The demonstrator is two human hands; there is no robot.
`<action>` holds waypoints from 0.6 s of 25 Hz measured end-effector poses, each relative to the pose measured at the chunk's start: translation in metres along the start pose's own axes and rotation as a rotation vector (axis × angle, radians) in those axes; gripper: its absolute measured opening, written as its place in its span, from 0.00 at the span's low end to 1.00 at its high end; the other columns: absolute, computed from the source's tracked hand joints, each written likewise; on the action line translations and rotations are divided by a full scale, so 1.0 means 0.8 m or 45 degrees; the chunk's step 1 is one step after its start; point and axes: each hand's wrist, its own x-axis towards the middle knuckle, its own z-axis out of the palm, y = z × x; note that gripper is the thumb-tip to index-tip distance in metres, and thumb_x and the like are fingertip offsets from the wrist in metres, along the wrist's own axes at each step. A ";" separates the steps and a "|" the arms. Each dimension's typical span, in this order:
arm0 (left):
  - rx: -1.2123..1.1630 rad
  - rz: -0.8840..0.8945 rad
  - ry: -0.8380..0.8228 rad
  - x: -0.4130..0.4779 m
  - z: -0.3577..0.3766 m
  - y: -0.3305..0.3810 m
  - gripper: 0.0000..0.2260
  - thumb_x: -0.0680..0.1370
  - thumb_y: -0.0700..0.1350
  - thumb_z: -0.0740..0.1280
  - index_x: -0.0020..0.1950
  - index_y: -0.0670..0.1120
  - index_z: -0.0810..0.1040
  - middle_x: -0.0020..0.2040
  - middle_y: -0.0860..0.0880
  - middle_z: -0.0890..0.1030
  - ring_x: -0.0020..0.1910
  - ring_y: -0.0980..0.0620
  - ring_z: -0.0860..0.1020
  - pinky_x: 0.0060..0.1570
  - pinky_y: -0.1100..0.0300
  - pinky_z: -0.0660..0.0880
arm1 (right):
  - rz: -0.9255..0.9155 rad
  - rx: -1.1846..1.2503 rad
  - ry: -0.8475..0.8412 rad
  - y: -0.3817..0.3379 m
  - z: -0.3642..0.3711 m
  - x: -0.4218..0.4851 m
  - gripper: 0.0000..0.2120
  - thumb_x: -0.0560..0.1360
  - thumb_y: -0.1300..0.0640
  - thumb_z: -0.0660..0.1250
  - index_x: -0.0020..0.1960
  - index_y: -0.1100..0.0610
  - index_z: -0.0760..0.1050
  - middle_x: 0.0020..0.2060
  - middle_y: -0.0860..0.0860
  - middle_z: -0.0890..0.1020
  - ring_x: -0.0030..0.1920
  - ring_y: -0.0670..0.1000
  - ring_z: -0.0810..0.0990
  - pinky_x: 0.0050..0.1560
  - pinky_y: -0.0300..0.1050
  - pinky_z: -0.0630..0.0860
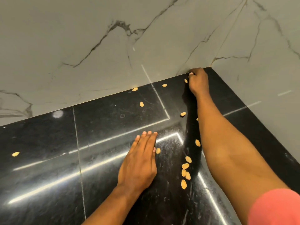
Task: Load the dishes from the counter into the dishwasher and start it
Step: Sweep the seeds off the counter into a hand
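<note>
No dishes and no dishwasher are in view. I look down at a glossy black stone counter (48, 159) strewn with several small yellow seeds, with a cluster (185, 166) between my arms. My left hand (139, 159) lies flat on the counter, fingers straight and together, and one seed (158, 150) sits right beside it. My right hand (198, 82) reaches to the far corner where the counter meets the wall. Its fingers are curled and pinch a small pale seed there. Another seed (185, 81) lies just left of that hand.
A grey marble wall (81, 46) bounds the counter at the back and on the right. Single seeds lie at the far left (15, 153), mid-counter (141, 104) and along the wall joint (134, 89). A pink sleeve (276, 208) shows at bottom right.
</note>
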 end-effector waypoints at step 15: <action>-0.069 -0.027 -0.017 0.003 -0.012 0.008 0.21 0.85 0.43 0.52 0.79 0.44 0.59 0.78 0.45 0.64 0.78 0.50 0.58 0.76 0.63 0.44 | -0.383 0.135 -0.659 -0.040 -0.046 -0.281 0.18 0.70 0.58 0.61 0.53 0.63 0.83 0.55 0.54 0.81 0.56 0.48 0.77 0.59 0.37 0.70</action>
